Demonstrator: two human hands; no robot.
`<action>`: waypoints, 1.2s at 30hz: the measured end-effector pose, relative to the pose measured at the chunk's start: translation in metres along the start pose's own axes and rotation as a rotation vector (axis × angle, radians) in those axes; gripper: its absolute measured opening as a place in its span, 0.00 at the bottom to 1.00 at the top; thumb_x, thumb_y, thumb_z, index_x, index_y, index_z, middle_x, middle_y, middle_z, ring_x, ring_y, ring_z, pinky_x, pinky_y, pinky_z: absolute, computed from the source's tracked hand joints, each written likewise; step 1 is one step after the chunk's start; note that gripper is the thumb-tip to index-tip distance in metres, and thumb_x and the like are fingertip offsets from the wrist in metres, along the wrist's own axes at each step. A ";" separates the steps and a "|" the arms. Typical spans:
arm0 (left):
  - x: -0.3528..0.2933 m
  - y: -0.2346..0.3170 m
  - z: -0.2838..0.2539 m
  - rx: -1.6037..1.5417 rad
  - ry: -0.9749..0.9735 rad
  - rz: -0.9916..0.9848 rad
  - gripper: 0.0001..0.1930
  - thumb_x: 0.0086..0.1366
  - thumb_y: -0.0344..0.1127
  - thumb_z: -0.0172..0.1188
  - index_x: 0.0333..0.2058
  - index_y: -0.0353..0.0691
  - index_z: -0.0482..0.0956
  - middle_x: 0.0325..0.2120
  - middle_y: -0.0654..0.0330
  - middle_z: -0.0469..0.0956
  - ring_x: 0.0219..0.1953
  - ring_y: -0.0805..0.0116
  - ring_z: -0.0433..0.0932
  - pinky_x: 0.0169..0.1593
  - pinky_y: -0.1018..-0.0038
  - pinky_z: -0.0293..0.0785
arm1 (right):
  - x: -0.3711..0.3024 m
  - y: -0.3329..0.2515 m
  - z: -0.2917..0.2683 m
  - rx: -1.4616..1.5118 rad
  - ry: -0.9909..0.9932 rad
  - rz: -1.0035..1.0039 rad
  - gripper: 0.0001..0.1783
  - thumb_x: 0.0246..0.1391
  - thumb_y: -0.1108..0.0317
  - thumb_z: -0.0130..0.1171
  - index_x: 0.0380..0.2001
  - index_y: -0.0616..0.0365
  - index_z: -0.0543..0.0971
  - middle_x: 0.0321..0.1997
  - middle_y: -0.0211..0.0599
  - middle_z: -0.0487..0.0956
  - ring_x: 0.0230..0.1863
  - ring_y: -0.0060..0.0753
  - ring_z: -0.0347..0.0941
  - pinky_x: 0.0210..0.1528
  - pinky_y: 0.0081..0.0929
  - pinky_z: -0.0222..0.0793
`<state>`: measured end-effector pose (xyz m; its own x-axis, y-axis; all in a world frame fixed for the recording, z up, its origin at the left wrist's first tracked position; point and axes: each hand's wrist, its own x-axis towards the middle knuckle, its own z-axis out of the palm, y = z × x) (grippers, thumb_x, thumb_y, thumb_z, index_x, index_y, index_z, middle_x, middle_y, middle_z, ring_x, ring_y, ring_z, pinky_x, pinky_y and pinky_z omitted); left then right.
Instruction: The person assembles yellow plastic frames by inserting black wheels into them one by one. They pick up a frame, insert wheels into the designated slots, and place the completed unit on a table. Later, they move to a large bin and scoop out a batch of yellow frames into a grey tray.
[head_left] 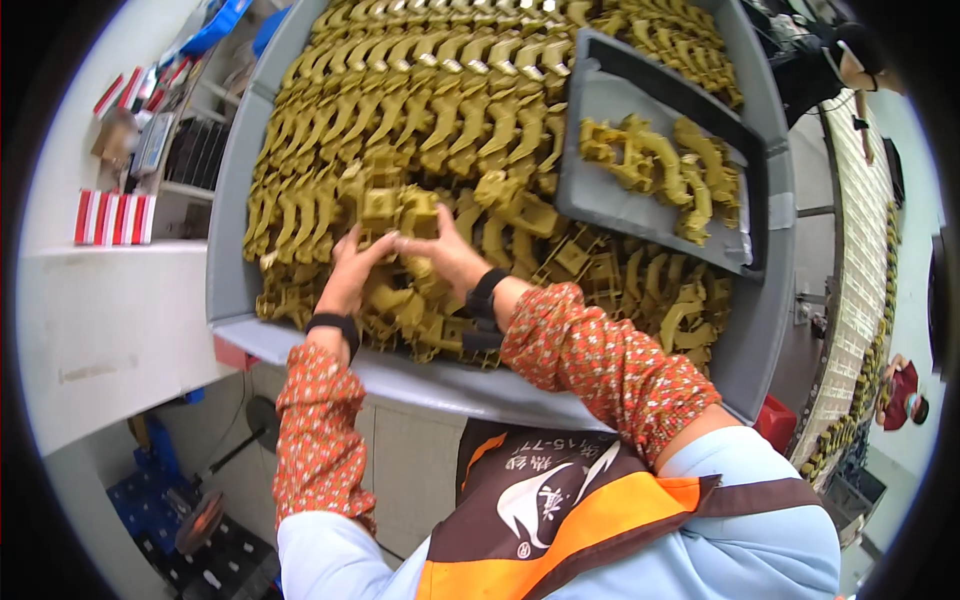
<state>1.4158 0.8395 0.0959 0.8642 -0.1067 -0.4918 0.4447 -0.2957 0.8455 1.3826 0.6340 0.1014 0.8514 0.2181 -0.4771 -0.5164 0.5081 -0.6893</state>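
A large grey bin [228, 190] in front of me is packed with rows of curved, olive-yellow moulded parts [470, 130]. Over the near middle of the bin, both my hands grip a blocky olive-yellow part [385, 203]. My left hand [347, 272] closes on its near left side, and my right hand [455, 256] on its right side, with the thumbs almost meeting. Part of the fingers is hidden behind it, so I cannot tell whether it is one part or two pressed together. More loose parts [400, 305] lie jumbled beneath my wrists.
A dark grey tray [577, 120] holding several yellow parts rests tilted on the pile at the right. Left of the bin stands a white table [110, 320], with red-and-white boxes [115, 217] beyond. Another person [900, 395] is far right, beside a long line of yellow parts.
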 end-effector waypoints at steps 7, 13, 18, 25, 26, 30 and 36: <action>-0.067 0.080 0.043 -0.265 0.017 0.063 0.33 0.69 0.41 0.66 0.68 0.43 0.63 0.55 0.58 0.76 0.54 0.67 0.78 0.53 0.68 0.81 | -0.021 -0.016 -0.005 -0.138 -0.084 -0.335 0.58 0.49 0.67 0.74 0.77 0.47 0.48 0.64 0.54 0.65 0.63 0.46 0.71 0.64 0.38 0.69; -0.125 0.179 0.117 -0.232 -0.065 0.359 0.28 0.68 0.38 0.68 0.63 0.40 0.69 0.56 0.57 0.74 0.56 0.67 0.77 0.58 0.68 0.77 | -0.133 -0.131 -0.032 -0.272 -0.124 -0.563 0.57 0.56 0.78 0.65 0.79 0.45 0.42 0.74 0.44 0.62 0.68 0.37 0.65 0.64 0.33 0.72; -0.080 0.210 0.237 0.064 -0.010 0.537 0.39 0.59 0.50 0.74 0.64 0.40 0.70 0.61 0.46 0.56 0.63 0.48 0.64 0.68 0.61 0.66 | -0.200 -0.210 -0.113 -0.215 0.072 -0.567 0.51 0.58 0.78 0.64 0.78 0.37 0.50 0.63 0.36 0.70 0.60 0.31 0.74 0.56 0.30 0.77; -0.029 0.216 0.393 -0.050 -0.211 0.248 0.44 0.58 0.43 0.76 0.67 0.32 0.63 0.60 0.43 0.63 0.57 0.56 0.75 0.57 0.63 0.80 | -0.215 -0.249 -0.260 -0.206 0.173 -0.431 0.40 0.59 0.75 0.64 0.72 0.57 0.59 0.60 0.37 0.76 0.57 0.31 0.77 0.59 0.30 0.75; -0.011 0.208 0.404 -0.132 -0.266 0.243 0.44 0.59 0.42 0.76 0.67 0.31 0.62 0.59 0.44 0.67 0.54 0.56 0.78 0.54 0.63 0.82 | -0.211 -0.249 -0.271 -0.218 0.183 -0.450 0.38 0.59 0.74 0.65 0.71 0.57 0.62 0.59 0.36 0.77 0.56 0.31 0.77 0.58 0.30 0.76; 0.007 0.200 0.413 -0.124 -0.287 0.231 0.41 0.64 0.43 0.71 0.69 0.38 0.59 0.60 0.48 0.70 0.57 0.58 0.76 0.50 0.58 0.83 | -0.181 -0.250 -0.323 -0.312 0.213 -0.348 0.36 0.60 0.69 0.66 0.69 0.59 0.64 0.57 0.39 0.78 0.54 0.32 0.79 0.54 0.34 0.79; -0.041 0.197 0.365 0.060 -0.294 0.534 0.28 0.70 0.41 0.62 0.65 0.44 0.66 0.57 0.58 0.75 0.58 0.67 0.74 0.47 0.63 0.81 | -0.185 -0.241 -0.371 -1.050 0.636 -0.741 0.40 0.57 0.59 0.69 0.68 0.63 0.69 0.59 0.49 0.79 0.58 0.39 0.78 0.55 0.35 0.75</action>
<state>1.3823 0.4388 0.2064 0.8589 -0.5098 -0.0477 -0.0529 -0.1810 0.9821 1.3152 0.1619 0.1535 0.9092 -0.3659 0.1988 -0.0463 -0.5632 -0.8250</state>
